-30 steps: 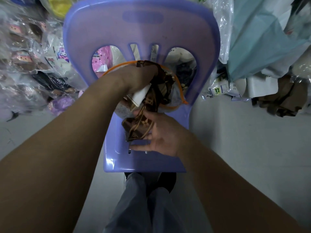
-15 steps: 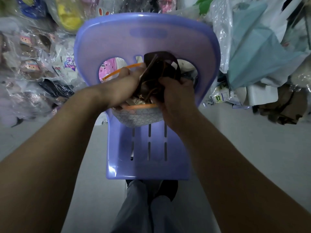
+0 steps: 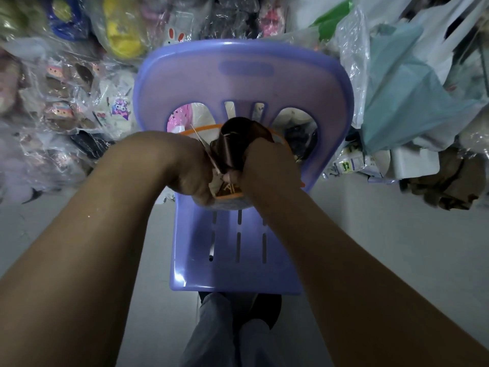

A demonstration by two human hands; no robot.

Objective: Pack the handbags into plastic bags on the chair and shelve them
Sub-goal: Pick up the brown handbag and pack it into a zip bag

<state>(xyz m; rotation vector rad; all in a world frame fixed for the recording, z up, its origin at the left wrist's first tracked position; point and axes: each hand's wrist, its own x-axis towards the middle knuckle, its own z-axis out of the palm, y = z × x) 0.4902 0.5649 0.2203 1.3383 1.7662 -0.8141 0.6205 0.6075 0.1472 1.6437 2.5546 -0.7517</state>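
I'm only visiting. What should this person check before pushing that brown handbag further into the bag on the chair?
1. Mouth of the plastic bag open: ok, its orange rim shows both behind and in front of the handbag.
2. Brown handbag fully inside: not ok, its top sticks up above the rim.
3. Left hand holding the bag's near edge: ok, fingers curled there.
4. Right hand gripping the handbag: ok.
5. Bag supported by the chair: ok, it sits at the back of the seat.
6. Room left in the bag's bottom: cannot tell, the hands hide it.
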